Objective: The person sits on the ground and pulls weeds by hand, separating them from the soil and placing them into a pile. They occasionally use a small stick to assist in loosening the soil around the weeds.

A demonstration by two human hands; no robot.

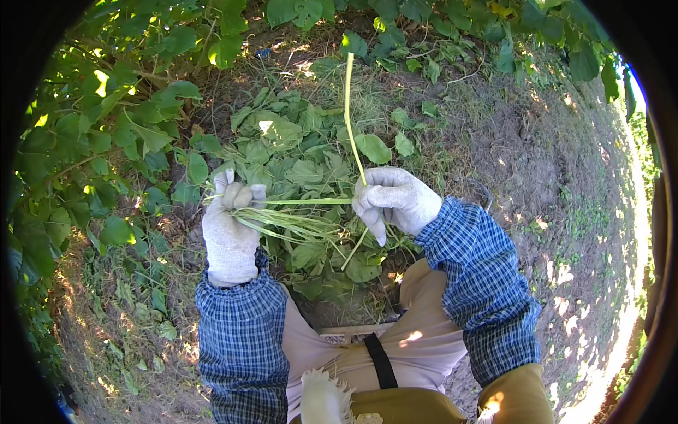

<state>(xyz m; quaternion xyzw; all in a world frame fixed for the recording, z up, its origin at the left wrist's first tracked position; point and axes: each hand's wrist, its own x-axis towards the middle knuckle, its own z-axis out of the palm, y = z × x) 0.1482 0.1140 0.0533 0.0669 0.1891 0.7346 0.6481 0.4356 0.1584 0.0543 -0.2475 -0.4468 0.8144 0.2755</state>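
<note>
My left hand point(233, 228), in a pale knit work glove, is closed around a bundle of thin green plant fibre strips point(288, 222). The strips' loose ends hang out to the right. One strip point(307, 201) runs taut from that fist across to my right hand point(394, 201), gloved the same way. Between thumb and fingers, my right hand pinches a pale yellow-green stalk point(349, 116). Its bare upper length points away from me and bends slightly; a lower piece slants out beneath the hand. Where strip and stalk meet is hidden by my fingers.
A heap of cut green leaves point(302, 159) lies on the ground beneath my hands. Leafy branches point(111, 132) crowd the left side and hang along the top. Dry bare soil point(529, 153) with scattered plant litter stretches to the right. Part of a wooden seat point(347, 331) shows between my legs.
</note>
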